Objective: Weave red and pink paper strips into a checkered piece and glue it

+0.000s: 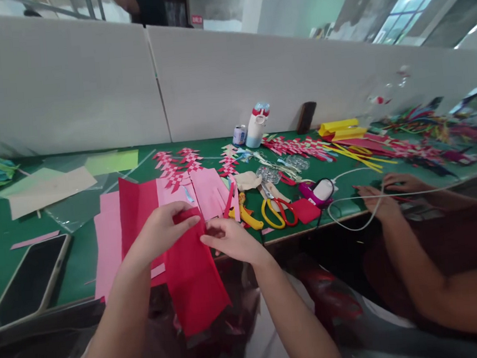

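Observation:
My left hand [161,230] pinches the top edge of a red paper sheet [195,277], thumb and fingers closed on it. My right hand [231,240] grips the same sheet at its upper right corner. The sheet hangs down over the near edge of the green table [1,233]. Behind my hands lie pink paper sheets [110,240] and another red sheet [136,207]. Woven pink-and-red paper strips [179,164] rest further back.
A phone [28,284] lies at the left near the edge. Scissors with yellow and red handles [277,212] and a yellow tool [248,217] sit right of my hands. A white bottle [256,124] stands by the white partition. A co-worker's hands [384,194] work at the right among strips and a white cable.

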### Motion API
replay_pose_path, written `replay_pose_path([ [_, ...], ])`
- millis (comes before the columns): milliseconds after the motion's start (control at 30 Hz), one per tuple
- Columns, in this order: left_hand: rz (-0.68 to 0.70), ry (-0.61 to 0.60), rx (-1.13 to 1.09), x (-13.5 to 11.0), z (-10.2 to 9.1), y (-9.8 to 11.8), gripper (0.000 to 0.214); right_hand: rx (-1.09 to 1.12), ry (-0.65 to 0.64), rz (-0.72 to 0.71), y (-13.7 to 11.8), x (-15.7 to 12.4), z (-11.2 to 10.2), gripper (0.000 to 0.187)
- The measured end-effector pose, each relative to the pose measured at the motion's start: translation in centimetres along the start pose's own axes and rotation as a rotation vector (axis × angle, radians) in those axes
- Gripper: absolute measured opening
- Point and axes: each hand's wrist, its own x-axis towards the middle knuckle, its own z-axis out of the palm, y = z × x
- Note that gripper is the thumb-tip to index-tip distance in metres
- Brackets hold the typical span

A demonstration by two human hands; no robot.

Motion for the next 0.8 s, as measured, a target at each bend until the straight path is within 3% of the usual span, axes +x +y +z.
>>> replay_pose_path([
  [133, -0.055, -0.012, -0.099, -0.4, -0.4, -1.2, 0.024, 0.074, 0.039, 0.025, 0.0, 1.2, 0.1, 0.032],
  [400, -0.088, -0.061, -0.257, -0.9, 0.0, -2.5, 0.018, 0.323, -0.017, -0.048, -1.0, 4.1, -0.5, 0.025],
  [600, -0.168, 0.006, -0.369, -0.8, 0.9, -2.7, 0.020, 0.363, -0.004, -0.016, -0.3, 4.1, -0.7, 0.027],
  [800, -0.192, -0.043, -0.421, -0.7, 1.8, -2.9, 0.022, 0.380, 0.014, 0.011, 0.2, 3.6, -1.1, 0.025],
])
